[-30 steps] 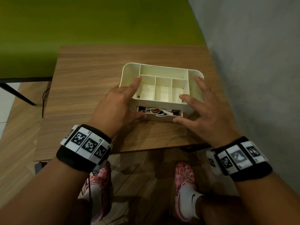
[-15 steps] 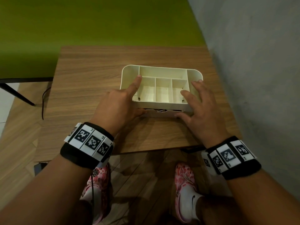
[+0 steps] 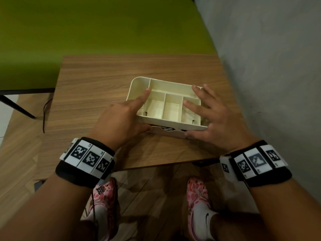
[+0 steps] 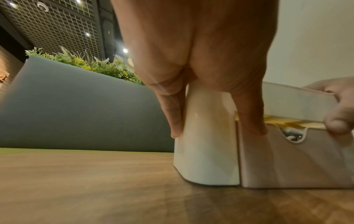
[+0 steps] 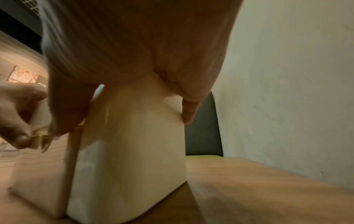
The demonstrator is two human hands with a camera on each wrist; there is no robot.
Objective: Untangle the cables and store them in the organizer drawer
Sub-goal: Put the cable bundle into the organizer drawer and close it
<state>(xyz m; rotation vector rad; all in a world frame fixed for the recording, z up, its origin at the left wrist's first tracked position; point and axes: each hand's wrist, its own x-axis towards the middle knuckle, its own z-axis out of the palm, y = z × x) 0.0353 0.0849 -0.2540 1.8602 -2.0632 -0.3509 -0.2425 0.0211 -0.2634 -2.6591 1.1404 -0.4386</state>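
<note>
A cream organizer (image 3: 132,87) with open top compartments stands on the wooden table (image 3: 97,80). Its drawer (image 3: 171,134) at the front sticks out only a little, and a sliver of white cables (image 3: 165,128) shows in the gap. My left hand (image 3: 133,112) straddles the left front corner, with the index finger along the top rim and the thumb against the drawer front. My right hand (image 3: 203,117) lies spread over the right compartments, its thumb on the drawer front. In the left wrist view the cables (image 4: 293,134) peek through the notch in the drawer (image 4: 287,159).
A grey wall (image 3: 269,66) runs close along the table's right side. A green surface (image 3: 86,23) lies beyond the far edge. A thin black cord (image 3: 44,115) hangs off the table's left edge. The near table edge is just behind my wrists.
The drawer has slid from about half out to almost in, hiding most of the cables. Both hands have moved forward, and the right hand's fingers now reach over the top compartments.
</note>
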